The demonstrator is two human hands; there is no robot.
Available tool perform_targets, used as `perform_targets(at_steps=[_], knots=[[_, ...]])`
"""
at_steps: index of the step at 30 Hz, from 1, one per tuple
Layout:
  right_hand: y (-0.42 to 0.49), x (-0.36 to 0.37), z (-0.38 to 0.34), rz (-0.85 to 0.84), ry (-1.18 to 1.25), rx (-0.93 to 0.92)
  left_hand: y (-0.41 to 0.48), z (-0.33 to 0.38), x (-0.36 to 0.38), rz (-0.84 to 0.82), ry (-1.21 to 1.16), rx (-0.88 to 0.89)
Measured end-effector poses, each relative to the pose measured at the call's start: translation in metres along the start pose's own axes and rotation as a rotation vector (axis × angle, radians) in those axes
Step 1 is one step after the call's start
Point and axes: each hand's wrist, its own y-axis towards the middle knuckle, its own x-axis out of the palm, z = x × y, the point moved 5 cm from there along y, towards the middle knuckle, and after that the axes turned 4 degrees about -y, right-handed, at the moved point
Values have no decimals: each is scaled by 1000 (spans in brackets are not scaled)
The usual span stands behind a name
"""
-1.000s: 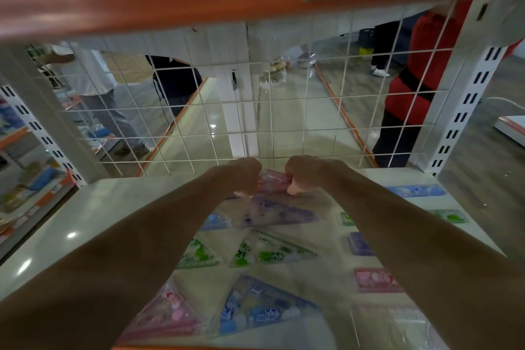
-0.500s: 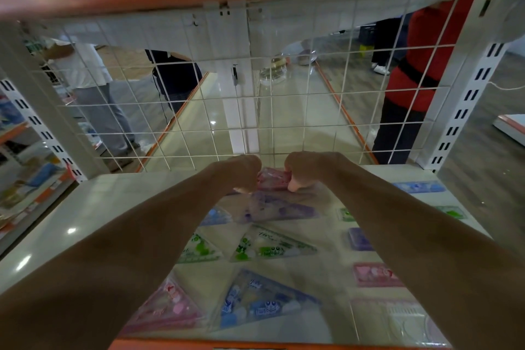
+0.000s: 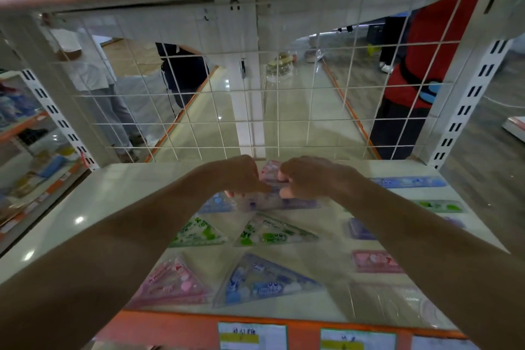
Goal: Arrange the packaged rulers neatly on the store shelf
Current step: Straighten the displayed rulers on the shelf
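Shelf (image 3: 119, 202) back, ruler pack (image 3: 270, 170) between fingers (image 3: 284, 177)

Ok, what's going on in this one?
A person is stocking a white shelf. The left hand and right hand both pinch a pink ruler pack at the back, by the wire grid. Coloured triangle packs lie in rows in front, with straight rulers to the right.

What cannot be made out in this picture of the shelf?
Head view:
- pink ruler pack: mostly hidden behind left hand and right hand.
- Grip of the fingers: hidden under both hands.
- price labels: cut off by bottom edge, print blurred.
- purple pack: partly covered by right forearm.
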Motion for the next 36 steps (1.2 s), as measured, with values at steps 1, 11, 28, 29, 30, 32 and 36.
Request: perform_targets(at_steps=[1, 11, 28, 29, 30, 32, 36], knots=[[2, 3, 1, -4, -8, 18, 1, 0, 2, -2, 18, -9], [-1, 12, -3, -59, 98, 26, 8, -4, 12, -10, 84, -53], [-9, 10, -9, -95, 280, 38, -4, -7, 13, -86, -211, -131], [-9, 10, -9, -91, 301, 30, -5, -8, 13, -84, -222, -126], [-9, 10, -8, -85, 334, 23, -7, -7, 12, -74, -230, -117], [-8, 12, -5, -73, 379, 1, -12, -5, 10, -37, -230, -74], [-9, 7, 6, -21, 347, 26, -20, 5, 0, 103, -198, 61]])
